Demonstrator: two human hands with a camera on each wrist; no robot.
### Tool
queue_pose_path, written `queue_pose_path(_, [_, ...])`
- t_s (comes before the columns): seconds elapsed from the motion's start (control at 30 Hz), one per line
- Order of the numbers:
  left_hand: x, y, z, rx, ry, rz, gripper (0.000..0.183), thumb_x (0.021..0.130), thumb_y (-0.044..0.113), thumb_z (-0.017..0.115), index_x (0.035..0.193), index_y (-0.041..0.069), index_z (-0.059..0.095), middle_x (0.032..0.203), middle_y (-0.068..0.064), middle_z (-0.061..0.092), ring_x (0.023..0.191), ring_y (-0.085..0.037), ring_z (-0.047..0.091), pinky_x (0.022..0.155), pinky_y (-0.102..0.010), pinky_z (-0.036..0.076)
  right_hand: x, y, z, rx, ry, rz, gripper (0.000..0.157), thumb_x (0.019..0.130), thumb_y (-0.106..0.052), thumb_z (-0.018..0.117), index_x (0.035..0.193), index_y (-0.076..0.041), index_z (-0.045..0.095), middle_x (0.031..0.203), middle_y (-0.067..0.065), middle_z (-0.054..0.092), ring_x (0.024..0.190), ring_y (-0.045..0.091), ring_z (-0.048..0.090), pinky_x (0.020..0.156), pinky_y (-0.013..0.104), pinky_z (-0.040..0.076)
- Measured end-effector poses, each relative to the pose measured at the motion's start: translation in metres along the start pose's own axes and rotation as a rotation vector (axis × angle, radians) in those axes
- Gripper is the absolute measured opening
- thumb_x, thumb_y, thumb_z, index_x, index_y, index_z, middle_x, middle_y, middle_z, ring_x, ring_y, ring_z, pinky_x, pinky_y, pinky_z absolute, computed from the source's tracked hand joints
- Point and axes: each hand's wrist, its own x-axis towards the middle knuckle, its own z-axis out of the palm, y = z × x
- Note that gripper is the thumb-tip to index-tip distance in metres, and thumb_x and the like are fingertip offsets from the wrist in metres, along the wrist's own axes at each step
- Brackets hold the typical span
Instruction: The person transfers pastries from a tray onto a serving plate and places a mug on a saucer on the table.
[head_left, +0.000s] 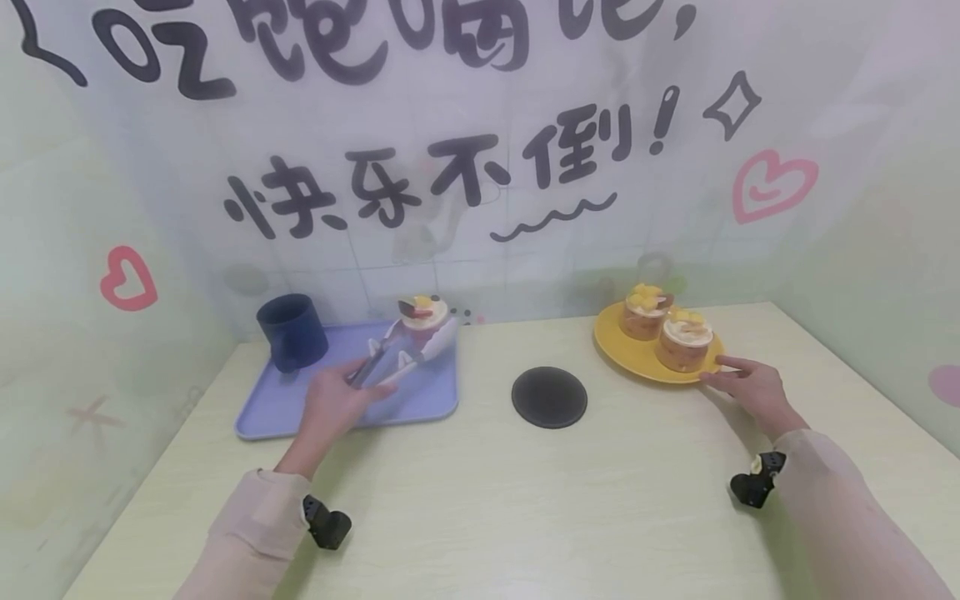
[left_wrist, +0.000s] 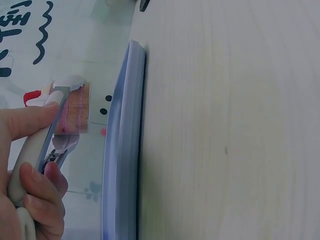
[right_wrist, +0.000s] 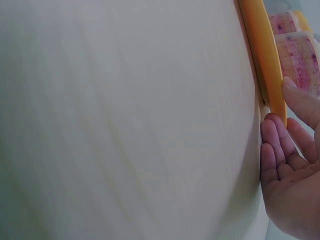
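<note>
My left hand (head_left: 339,404) grips a pair of tongs (left_wrist: 37,142) over the tray. Between the tongs' ends is a small round layered cake (head_left: 423,317) with cream and fruit on top; its sponge and pink layers face the left wrist view. At the right, my right hand (head_left: 753,392) pinches the near right rim of a yellow plate (head_left: 626,358), thumb on top and fingers under the edge. Two similar cakes stand on that plate, a rear cake (head_left: 643,317) and a front cake (head_left: 684,346), both topped with yellow fruit.
The blue-purple tray (head_left: 300,408) lies at the back left, with a dark blue mug (head_left: 292,333) on its far left corner. A round black coaster (head_left: 550,397) sits on the pale wooden table (head_left: 525,517) between tray and plate. A printed wall sheet (head_left: 480,233) rises behind.
</note>
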Motion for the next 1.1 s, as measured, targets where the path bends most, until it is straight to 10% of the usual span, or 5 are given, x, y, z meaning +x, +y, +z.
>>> queue_pose_path(1.1, [-0.001, 0.016, 0.018, -0.051, -0.035, -0.008, 0.070, 0.070, 0.035, 0.077, 0.130, 0.008, 0.052, 0.118, -0.018, 0.058, 0.096, -0.029, 0.052, 0.077, -0.042, 0.040, -0.001, 0.000, 0.001, -0.002, 0.013, 0.004, 0.090, 0.083, -0.054, 0.057, 0.142, 0.002, 0.021, 0.138, 0.034, 0.027, 0.124, 0.047, 0.028, 0.097, 0.055, 0.029])
